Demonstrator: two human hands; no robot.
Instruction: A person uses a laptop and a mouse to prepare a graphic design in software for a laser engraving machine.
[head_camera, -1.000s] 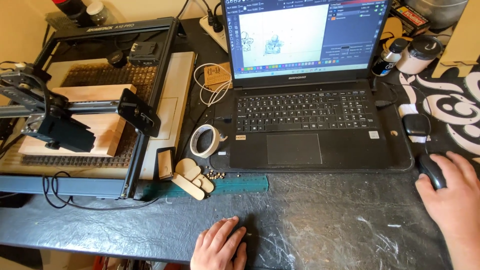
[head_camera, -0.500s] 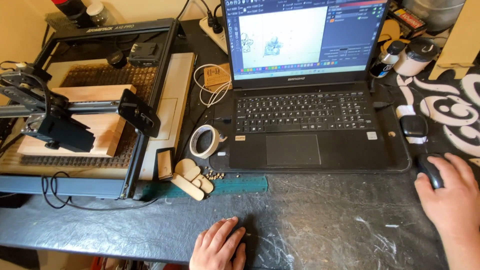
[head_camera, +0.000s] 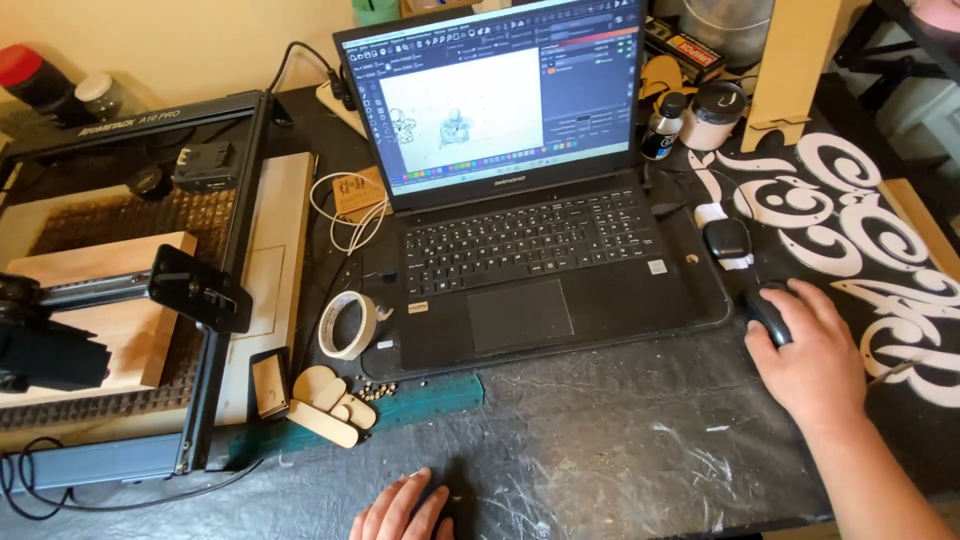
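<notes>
Mouse (head_camera: 768, 312), small, rigid, prob. light & smooth, was cupped from above by right hand (head_camera: 808, 352), fingers curled; best gripped at sides. Left hand (head_camera: 400, 508) lay flat, empty, on desk (head_camera: 620, 450).

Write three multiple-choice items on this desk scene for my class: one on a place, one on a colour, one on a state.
1. Where does the roll of tape lie?
A. left of the laptop
B. on the keyboard
C. under the right hand

2. What colour is the mouse?
A. white
B. red
C. black

3. What is the laptop's state?
A. shut
B. open, screen lit
C. open, screen dark

Answers: 1 A, the roll sits between the laptop and the engraver frame. 2 C, its dark body shows under the right hand. 3 B, a drawing window glows on the screen.
</notes>
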